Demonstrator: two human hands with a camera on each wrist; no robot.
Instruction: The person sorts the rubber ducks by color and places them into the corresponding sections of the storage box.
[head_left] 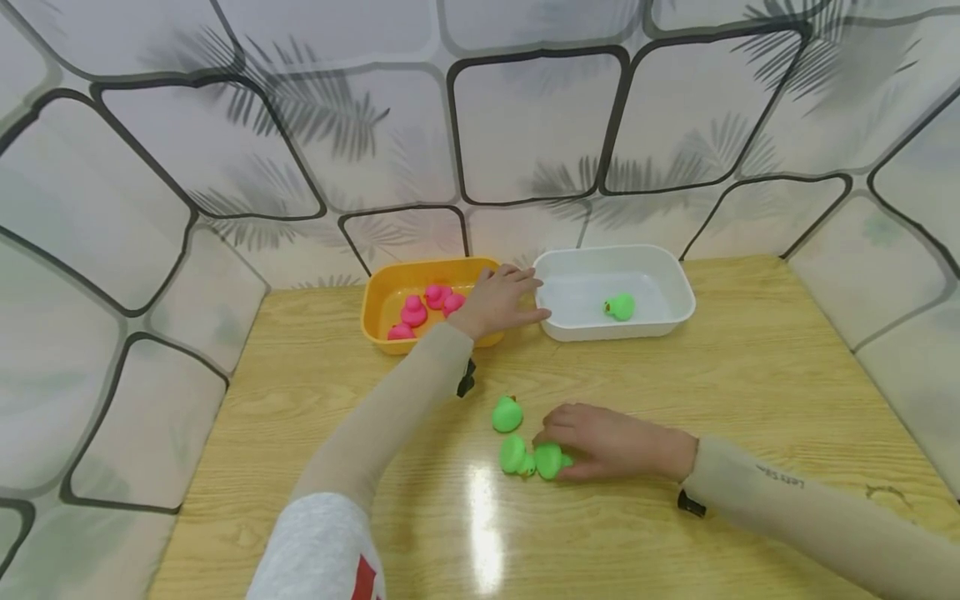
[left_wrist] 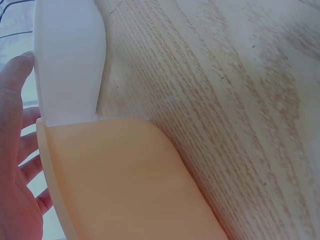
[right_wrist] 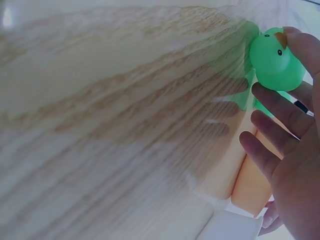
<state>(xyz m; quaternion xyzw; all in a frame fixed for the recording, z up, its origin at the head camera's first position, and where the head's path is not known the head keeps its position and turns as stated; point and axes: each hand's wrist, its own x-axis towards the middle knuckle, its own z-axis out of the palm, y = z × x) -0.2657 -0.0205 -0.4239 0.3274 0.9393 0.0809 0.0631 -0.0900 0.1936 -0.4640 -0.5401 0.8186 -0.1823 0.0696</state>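
Observation:
My right hand [head_left: 603, 443] is low over the table, its thumb and forefinger pinching a green rubber duck [right_wrist: 277, 60]. The other fingers spread apart in the right wrist view. Close beside that duck lies another green duck [head_left: 513, 455], and a third green duck [head_left: 507, 414] sits just behind them. My left hand [head_left: 498, 300] reaches across the right end of the orange tray [head_left: 375, 312], fingers extended toward the left rim of the white tray [head_left: 600, 332]. In the left wrist view its thumb is right at the white rim. Several pink ducks [head_left: 413, 312] lie in the orange tray.
One green duck [head_left: 620, 307] is inside the white tray. Both trays stand side by side at the back of the wooden table [head_left: 315, 467], before a patterned cloth wall [head_left: 532, 125] that also encloses the left and right sides.

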